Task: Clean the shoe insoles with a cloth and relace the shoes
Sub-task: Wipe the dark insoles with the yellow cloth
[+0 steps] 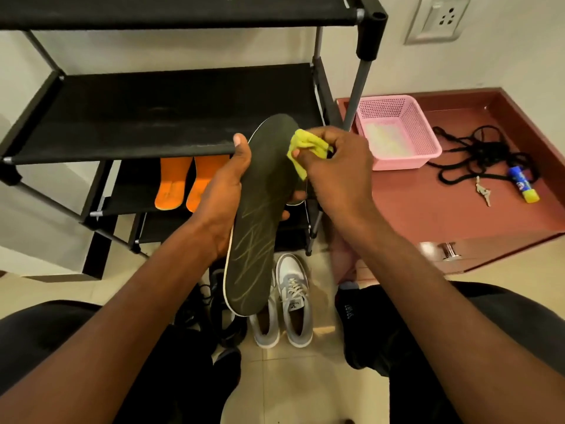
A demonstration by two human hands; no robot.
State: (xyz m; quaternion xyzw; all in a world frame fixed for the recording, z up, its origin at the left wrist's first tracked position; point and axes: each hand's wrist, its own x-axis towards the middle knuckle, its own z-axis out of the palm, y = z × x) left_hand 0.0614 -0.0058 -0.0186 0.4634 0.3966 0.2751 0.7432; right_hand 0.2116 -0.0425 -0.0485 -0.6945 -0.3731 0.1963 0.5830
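Head view, items as they lie before you.

Your left hand point(227, 191): wrapped round the middle of a dark insole point(260, 215), thumb on its left edge, fingertips showing at its right edge. The insole is held up in front of the rack, toe end away from you, heel end toward your lap; pale streaks run across its face.

Your right hand point(336, 166): fingers bunched on a yellow cloth point(305, 145), which is pressed against the insole's right side near the toe end.

Black shoe rack point(153, 117): fabric shelves on metal tubes, standing against the wall. Two orange insoles point(183, 185) lie side by side on a lower shelf, partly hidden by the shelf above.

Floor, below the held insole: a pair of grey-and-white sneakers point(290, 304), laced, toes toward the rack. Just to their left, dark shoes point(220, 316), mostly hidden by your left arm.

Reddish-brown cabinet top point(428, 209), to the right of the rack: a pink mesh basket point(400, 133) at its near-left corner; black laces point(477, 151) in a loose tangle right of the basket; a glue stick point(522, 185) and small keys point(483, 192) beside the laces.

Wall socket point(440, 18), upper right.
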